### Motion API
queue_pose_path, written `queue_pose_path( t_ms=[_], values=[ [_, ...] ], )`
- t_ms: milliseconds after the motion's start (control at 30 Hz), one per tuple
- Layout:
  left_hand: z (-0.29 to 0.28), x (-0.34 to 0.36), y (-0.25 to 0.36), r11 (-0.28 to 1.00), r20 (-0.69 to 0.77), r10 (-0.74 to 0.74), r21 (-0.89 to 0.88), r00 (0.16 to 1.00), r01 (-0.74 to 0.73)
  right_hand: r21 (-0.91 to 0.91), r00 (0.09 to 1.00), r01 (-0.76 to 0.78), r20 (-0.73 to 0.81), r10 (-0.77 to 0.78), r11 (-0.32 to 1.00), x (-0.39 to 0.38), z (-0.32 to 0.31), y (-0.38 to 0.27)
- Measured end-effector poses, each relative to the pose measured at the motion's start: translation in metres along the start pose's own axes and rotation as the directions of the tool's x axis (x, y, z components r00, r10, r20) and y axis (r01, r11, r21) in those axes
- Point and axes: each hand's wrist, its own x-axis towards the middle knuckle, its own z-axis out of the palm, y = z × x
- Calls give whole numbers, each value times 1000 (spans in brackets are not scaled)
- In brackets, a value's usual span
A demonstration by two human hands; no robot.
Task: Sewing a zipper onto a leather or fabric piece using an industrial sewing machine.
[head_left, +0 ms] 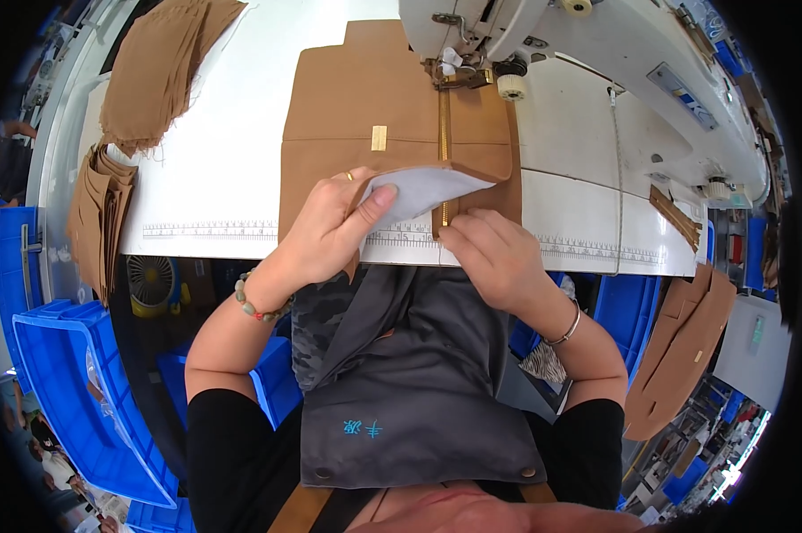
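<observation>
A brown leather-like panel (pixel 348 98) lies on the white sewing table, its far part under the needle end of a sewing machine (pixel 459 71). My left hand (pixel 325 226) is closed on the panel's near edge, thumb on top. It holds that edge lifted and folded back, so the pale underside (pixel 428 190) shows. From the needle area a gold-toothed zipper (pixel 444 124) runs toward me, passing beneath the raised flap. At the table's near edge my right hand (pixel 494 253) pinches the zipper's near end. A small gold rectangle (pixel 380 138) sits on the panel.
Stacks of brown pieces (pixel 157 75) lie at the far left, with more folded pieces (pixel 103 209) nearer. A ruler strip (pixel 210 232) lines the table's near edge. Brown strips (pixel 674 216) rest at right. Blue crates (pixel 90 391) stand low at left; brown panels (pixel 685 346) hang at right.
</observation>
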Motion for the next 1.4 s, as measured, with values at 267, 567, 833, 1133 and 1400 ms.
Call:
queue_pose_path(
  t_ms=[267,567,833,1133,1400],
  values=[
    [34,-29,28,751,106,264,601,959,-273,155,994,-109,-14,113,982,-34,16,-8],
    [43,-28,22,728,28,336,626,941,-278,69,992,-50,-113,58,996,-44,26,-5],
    [42,-25,23,758,42,285,601,958,-252,-5,988,-2,-153,1,1000,-36,22,-7],
    [43,-27,26,570,164,339,747,926,-341,-25,994,49,-100,-51,999,-52,4,-3],
    [43,-34,32,537,242,300,756,923,-373,-31,980,-196,-46,195,980,-31,-56,22]
  ],
)
